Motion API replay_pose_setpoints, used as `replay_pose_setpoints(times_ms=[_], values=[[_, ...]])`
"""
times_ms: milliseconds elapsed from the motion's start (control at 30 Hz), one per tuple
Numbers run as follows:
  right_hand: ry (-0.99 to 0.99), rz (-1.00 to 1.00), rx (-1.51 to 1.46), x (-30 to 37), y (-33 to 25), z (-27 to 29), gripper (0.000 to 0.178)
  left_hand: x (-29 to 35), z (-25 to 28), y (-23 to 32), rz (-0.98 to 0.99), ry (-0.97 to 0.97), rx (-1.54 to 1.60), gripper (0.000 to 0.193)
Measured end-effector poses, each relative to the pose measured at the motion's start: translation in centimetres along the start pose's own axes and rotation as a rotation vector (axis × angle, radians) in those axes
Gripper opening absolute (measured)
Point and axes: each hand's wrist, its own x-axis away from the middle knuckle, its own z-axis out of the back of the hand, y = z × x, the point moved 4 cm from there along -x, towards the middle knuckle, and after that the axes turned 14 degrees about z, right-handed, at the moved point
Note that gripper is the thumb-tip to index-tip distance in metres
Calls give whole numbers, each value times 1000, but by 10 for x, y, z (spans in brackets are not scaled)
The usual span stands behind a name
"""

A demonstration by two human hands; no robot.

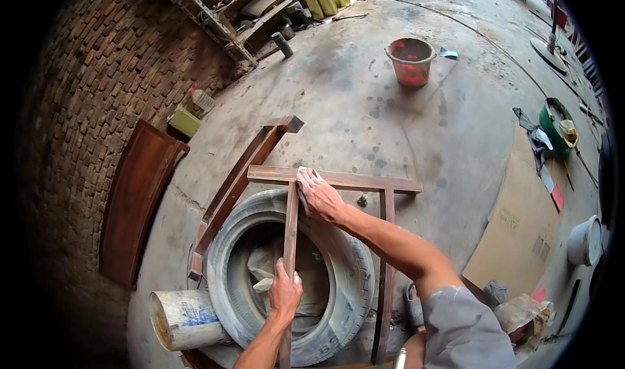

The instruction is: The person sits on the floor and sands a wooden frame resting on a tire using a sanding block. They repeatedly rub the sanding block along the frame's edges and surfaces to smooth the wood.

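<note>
A brown wooden frame [374,181] rests over a grey tyre [224,265] lying flat on the floor. My left hand [284,292] is closed round the frame's near-left rail, above the tyre's opening. At the far end of that rail, where it meets the crosspiece, my right hand [318,196] bears down with its fingers together. A small pale piece, too little to name, shows at its fingertips. Crumpled, light-coloured material [263,265] lies inside the tyre.
Left of the tyre are another wooden frame part [224,203], a white bucket on its side [189,320] and a brown panel [140,199] against the brick wall. A red-stained bucket [411,63] stands ahead; cardboard [521,219] and a green bucket [556,125] are right.
</note>
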Motion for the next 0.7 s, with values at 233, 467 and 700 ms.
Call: replay_pose_setpoints(times_ms=[233,467,700], values=[[137,-79,-72,19,-2,13,60,2,6,1,13,49,-17,60],[27,17,-84,24,5,7,67,3,11,-13,60,-4,-28,63],[40,38,-63,-31,-3,-7,62,1,-2,3,-19,-1,3,61]])
